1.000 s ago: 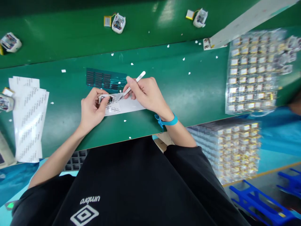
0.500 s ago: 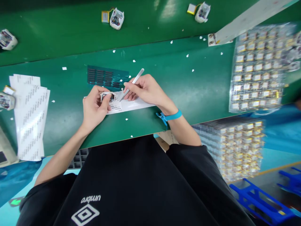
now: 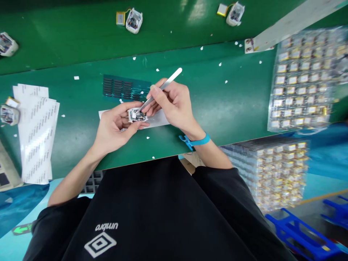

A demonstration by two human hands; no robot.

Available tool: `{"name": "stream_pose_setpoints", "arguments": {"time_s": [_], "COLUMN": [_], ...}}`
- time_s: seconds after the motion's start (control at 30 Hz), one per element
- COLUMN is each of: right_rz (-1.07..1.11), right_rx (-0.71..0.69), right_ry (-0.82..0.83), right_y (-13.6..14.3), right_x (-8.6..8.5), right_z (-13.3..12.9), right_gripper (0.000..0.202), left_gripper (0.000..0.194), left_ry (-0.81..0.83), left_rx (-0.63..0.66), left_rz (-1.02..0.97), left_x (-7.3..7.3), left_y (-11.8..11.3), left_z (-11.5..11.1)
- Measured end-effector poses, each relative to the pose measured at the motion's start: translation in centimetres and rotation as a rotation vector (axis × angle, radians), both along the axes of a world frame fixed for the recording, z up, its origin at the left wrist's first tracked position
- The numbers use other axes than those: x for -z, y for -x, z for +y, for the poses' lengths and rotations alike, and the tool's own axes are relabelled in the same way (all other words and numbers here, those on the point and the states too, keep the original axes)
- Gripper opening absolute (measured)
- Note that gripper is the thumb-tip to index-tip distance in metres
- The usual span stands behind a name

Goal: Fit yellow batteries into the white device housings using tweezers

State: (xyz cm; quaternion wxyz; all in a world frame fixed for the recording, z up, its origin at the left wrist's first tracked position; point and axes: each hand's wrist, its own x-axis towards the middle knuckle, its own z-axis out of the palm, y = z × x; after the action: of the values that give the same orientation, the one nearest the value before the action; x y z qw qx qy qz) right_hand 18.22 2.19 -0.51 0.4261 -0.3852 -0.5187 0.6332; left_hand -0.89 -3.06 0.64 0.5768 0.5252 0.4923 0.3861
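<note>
My left hand (image 3: 114, 125) is closed around a small white plastic housing (image 3: 137, 115) with a circuit board inside. Tweezers (image 3: 165, 85) are pinched in my right hand (image 3: 172, 103), their tips down at a small white piece on the left part of the board. Whether the tips grip that piece I cannot tell. Beneath both hands lies a white label strip (image 3: 161, 119), partly hidden by them. A dark film sheet (image 3: 122, 88) with rows of black strips rests just beyond my hands.
White printed label sheets (image 3: 36, 137) lie at left beside another housing (image 3: 10, 114). Further housings with battery pouches, like this one (image 3: 134, 20), sit on the far green strip. A clear tray of batteries (image 3: 299, 83) is at right, near a metal post (image 3: 285, 25).
The tweezers' tips have moved from the label strip onto the board in the housing. My left hand has shifted right and turned the housing's open side up.
</note>
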Motion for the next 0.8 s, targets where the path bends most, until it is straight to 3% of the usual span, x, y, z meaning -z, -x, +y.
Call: {"name": "stream_pose_setpoints", "arguments": {"time_s": [0.5,0.8], "right_rz": [-0.119,0.003], "right_rx": [-0.002,0.01], "right_ry": [0.026,-0.009], "right_y": [-0.69,-0.41], "right_x": [-0.62,-0.1], "right_z": [-0.13,0.1], "right_gripper": [0.047,0.045], "left_gripper": [0.036,0.039], "left_ry": [-0.015,-0.047], "left_rx": [-0.021,-0.015], "left_rz": [0.018,-0.008], "left_x": [-0.74,-0.61], "left_y": [-1.13,-1.11], "left_z": [-0.25,-0.38]}}
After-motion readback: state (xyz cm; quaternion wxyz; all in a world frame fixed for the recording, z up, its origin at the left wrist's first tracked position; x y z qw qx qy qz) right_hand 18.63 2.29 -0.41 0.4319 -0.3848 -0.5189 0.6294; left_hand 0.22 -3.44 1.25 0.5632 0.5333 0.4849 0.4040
